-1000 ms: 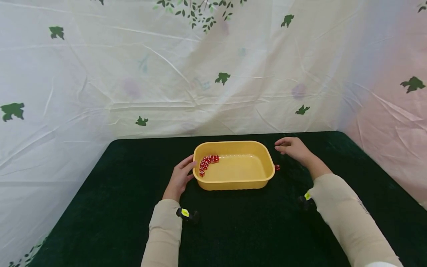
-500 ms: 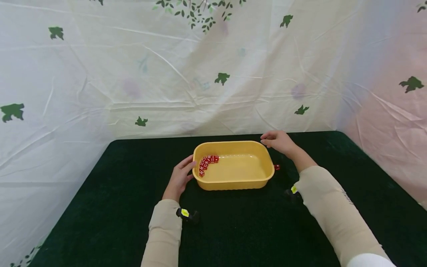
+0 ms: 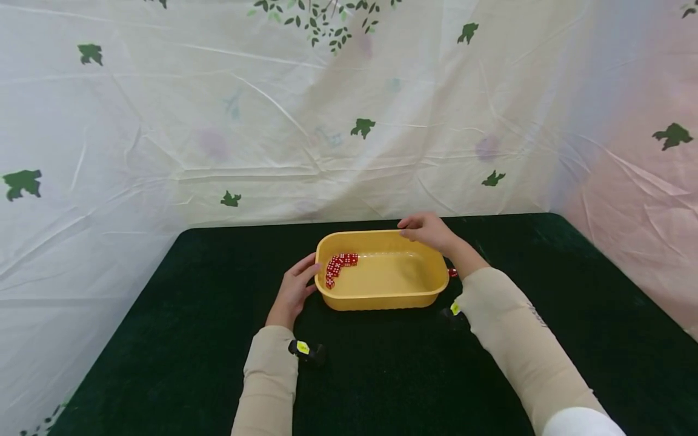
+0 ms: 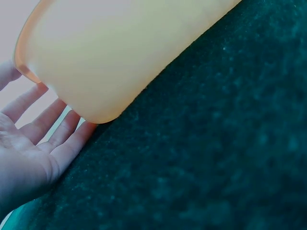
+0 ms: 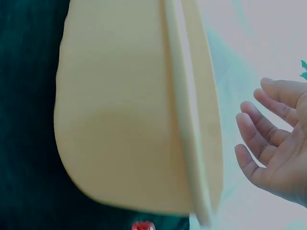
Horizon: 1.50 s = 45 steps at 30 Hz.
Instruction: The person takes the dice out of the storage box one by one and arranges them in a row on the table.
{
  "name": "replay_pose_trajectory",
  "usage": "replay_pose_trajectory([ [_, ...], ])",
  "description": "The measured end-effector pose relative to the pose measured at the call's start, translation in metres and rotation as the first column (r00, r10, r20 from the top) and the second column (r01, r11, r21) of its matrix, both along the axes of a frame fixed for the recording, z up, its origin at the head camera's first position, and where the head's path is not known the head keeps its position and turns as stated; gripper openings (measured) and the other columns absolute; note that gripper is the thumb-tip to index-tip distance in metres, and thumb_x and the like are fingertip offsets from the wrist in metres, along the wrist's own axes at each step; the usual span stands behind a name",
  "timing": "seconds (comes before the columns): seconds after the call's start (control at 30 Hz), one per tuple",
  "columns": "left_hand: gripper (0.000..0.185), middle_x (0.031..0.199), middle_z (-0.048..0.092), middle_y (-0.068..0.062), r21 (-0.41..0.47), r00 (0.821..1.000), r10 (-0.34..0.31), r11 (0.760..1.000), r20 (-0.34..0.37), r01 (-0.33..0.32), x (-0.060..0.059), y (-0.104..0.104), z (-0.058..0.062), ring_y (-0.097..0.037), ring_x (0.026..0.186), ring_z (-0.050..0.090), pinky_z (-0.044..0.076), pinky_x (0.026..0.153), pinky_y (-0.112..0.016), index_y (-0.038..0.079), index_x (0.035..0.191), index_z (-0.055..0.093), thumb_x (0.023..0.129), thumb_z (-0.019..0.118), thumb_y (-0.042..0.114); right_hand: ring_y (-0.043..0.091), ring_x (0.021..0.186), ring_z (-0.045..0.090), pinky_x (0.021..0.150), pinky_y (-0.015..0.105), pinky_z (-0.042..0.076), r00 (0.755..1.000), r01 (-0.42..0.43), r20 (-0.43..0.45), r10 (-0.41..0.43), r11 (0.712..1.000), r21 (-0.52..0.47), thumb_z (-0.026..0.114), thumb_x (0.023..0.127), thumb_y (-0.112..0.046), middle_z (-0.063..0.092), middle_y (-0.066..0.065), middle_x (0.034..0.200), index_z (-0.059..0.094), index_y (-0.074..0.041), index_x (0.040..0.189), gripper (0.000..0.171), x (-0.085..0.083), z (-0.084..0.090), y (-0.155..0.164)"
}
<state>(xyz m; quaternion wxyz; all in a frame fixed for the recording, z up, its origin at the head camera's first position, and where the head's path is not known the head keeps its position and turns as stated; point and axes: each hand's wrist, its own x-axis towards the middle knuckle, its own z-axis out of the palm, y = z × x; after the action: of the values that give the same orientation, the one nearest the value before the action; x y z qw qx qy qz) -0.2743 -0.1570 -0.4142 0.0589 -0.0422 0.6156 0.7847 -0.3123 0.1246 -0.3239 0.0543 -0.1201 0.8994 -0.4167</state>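
Observation:
A yellow plastic basin (image 3: 382, 297) stands on the dark green cloth, with several red dice with white pips (image 3: 335, 269) grouped at the left end inside it. My left hand (image 3: 291, 297) touches the basin's left end; in the left wrist view its fairly straight fingers (image 4: 41, 120) rest against the outer wall. My right hand (image 3: 428, 233) is above the basin's far right rim. In the right wrist view its loosely curved fingers (image 5: 256, 129) hold nothing visible. Outside the basin's right end lies something red (image 3: 452, 272), partly hidden, which looks like more dice.
Dark green cloth (image 3: 382, 375) covers the table around the basin. Behind its far edge hangs a pale curtain (image 3: 262, 121) with printed green leaves. A small black device (image 3: 308, 351) sits at the left wrist.
My right hand has moved left, from beyond the basin's right end to over its far right rim. The left hand, the basin and the dice inside have stayed put.

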Motion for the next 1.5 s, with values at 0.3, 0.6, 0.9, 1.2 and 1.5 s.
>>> replay_pose_trajectory([
  [0.3,0.037,0.124,0.043,-0.005,0.009,1.000,0.004,1.000,0.000,-0.004,-0.001,0.000,0.000,-0.021,0.109,0.041,0.038,0.086,-0.041,0.012,0.121,0.049,0.085,0.054,0.018,0.025,0.086,0.052,0.076,0.036,0.044,0.999,-0.043,-0.020,0.044,0.999,0.012,0.056,0.084,-0.015,0.055,0.013,0.100,0.058,0.000,0.106,0.026,-0.002,-0.007,-0.032],
  [0.6,0.037,0.124,0.043,-0.004,-0.001,1.000,0.004,1.000,0.001,-0.004,-0.001,0.000,-0.001,-0.020,0.109,0.042,0.038,0.086,-0.040,0.013,0.121,0.049,0.085,0.054,0.018,0.022,0.086,0.051,0.076,0.033,0.043,0.995,-0.104,-0.004,0.104,0.994,-0.035,0.057,0.083,-0.013,0.056,0.011,0.097,0.058,0.000,0.105,0.025,0.001,-0.017,-0.056],
  [0.9,0.036,0.123,0.044,-0.002,-0.018,1.000,0.003,1.000,0.012,-0.003,0.000,0.001,0.002,-0.019,0.108,0.042,0.039,0.086,-0.039,0.015,0.121,0.050,0.085,0.053,0.019,0.020,0.085,0.053,0.075,0.032,0.044,0.989,-0.150,0.016,0.150,0.988,-0.029,0.059,0.082,-0.014,0.058,0.006,0.093,0.060,-0.003,0.104,0.025,0.001,-0.026,-0.081],
  [1.2,0.038,0.124,0.043,-0.005,-0.005,1.000,-0.023,1.000,-0.022,0.023,0.001,0.000,0.003,-0.022,0.110,0.041,0.037,0.087,-0.042,0.011,0.122,0.048,0.085,0.053,0.018,0.019,0.084,0.051,0.074,0.028,0.044,0.976,-0.216,0.029,0.217,0.976,-0.025,0.062,0.079,-0.011,0.060,0.007,0.095,0.062,-0.003,0.101,0.023,0.005,-0.031,-0.101],
  [1.5,0.036,0.123,0.043,-0.004,-0.015,1.000,-0.025,1.000,-0.018,0.024,0.001,0.000,0.002,-0.021,0.109,0.042,0.037,0.088,-0.041,0.013,0.121,0.049,0.085,0.054,0.019,0.019,0.078,0.051,0.069,0.025,0.045,0.958,-0.262,0.108,0.266,0.964,-0.050,0.061,0.079,-0.007,0.060,0.005,0.088,0.063,-0.003,0.100,0.021,0.008,-0.040,-0.115],
])
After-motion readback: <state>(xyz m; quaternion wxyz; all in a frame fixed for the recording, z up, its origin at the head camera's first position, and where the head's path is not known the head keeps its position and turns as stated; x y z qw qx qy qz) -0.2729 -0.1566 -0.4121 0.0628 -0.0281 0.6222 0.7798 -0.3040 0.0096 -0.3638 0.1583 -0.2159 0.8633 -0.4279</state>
